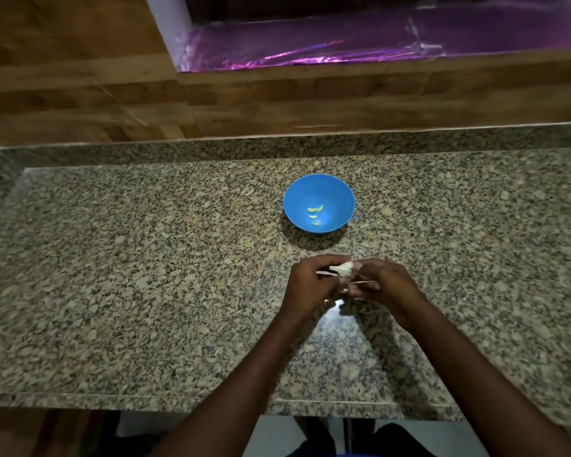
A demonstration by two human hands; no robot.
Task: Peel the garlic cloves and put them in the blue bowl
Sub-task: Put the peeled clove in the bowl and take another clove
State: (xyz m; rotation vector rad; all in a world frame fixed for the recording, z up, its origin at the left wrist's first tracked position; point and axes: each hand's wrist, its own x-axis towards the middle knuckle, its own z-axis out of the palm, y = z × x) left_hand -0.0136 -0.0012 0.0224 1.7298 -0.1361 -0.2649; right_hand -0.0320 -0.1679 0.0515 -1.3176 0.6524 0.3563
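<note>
A blue bowl (319,202) stands on the speckled granite counter (145,275), a little beyond my hands. Several peeled pale garlic cloves (315,214) lie in its bottom. Just in front of the bowl, both hands meet above the counter. A white piece of garlic (443,269) with papery skin is pinched between them: my left hand (310,285) grips it from the left, my right hand (384,283) from the right. Curled fingers hide the lower part of the garlic.
A wooden wall (211,94) rises behind the counter, with a ledge covered in shiny purple foil (343,44) above it. The counter's front edge (145,400) runs below my forearms. Bare granite stretches left and right of the bowl.
</note>
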